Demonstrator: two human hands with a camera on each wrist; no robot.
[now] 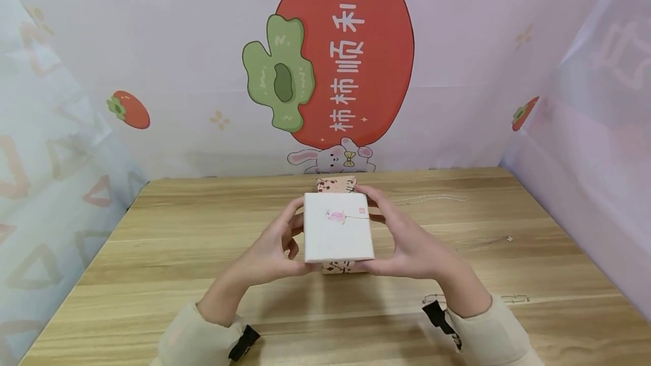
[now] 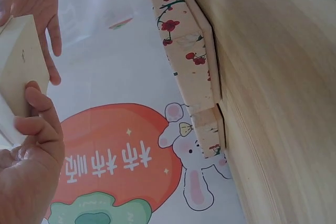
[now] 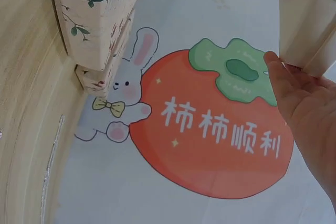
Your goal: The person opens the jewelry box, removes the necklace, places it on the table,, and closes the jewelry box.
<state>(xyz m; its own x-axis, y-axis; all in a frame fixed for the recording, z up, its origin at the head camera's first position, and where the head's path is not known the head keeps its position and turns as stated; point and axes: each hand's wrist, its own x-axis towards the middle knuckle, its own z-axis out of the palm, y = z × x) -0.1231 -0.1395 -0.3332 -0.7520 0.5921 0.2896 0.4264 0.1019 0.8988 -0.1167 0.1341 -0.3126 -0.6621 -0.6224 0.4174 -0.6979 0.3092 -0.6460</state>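
A square white box (image 1: 339, 244) with a pink flower and a small red seal mark on top is held above the table between both hands. My left hand (image 1: 272, 247) grips its left side, thumb at the near edge and fingers bent against the side. From the right, my right hand (image 1: 414, 244) holds it with the thumb at the near edge and fingers toward the far corner. Below the white box stand floral-patterned boxes (image 2: 184, 51) with red blossoms and green leaves, largely hidden in the head view.
On the right of the wooden table (image 1: 178, 225) lie thin chains: a silvery one (image 1: 442, 197) at the back, one with a small pendant (image 1: 510, 238), and another (image 1: 516, 299) near the right forearm. A printed cloth backdrop (image 1: 203, 72) rises behind; side cloths flank the table.
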